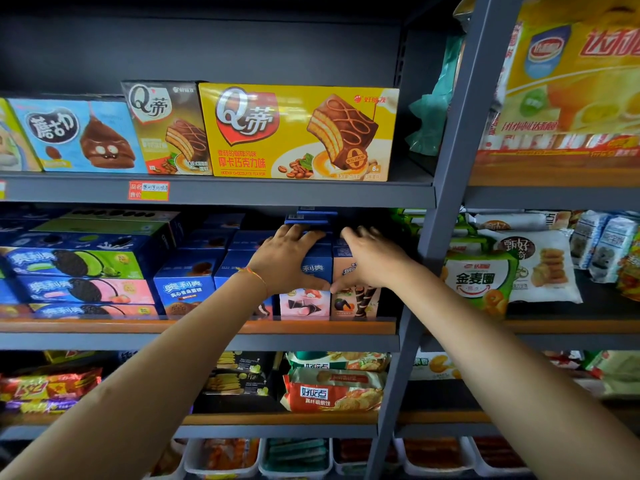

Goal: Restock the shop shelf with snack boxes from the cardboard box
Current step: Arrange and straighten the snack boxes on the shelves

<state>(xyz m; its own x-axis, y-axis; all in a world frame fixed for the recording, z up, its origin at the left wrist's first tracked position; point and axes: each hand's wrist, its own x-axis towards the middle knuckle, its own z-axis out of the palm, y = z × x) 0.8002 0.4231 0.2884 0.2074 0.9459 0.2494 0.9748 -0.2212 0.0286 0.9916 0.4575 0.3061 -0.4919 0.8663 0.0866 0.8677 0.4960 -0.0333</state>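
Left hand (289, 258): at centre, fingers (294, 233) curled over the top of the blue-and-pink snack box (304, 289), thumb across its front
Right hand (369, 259): just toward 3 o'clock of the left, fingers spread over the top of the neighbouring brown snack box (353, 303), thumb on its front
Middle shelf (207, 327): both boxes stand upright, touching, at its front edge
Blue biscuit boxes (187, 289): toward 9 o'clock of the hands, in rows
Yellow cake box (298, 133): at 12 o'clock, on the upper shelf (242, 194)
Biscuit bags (332, 393): at 6 o'clock, lower shelf
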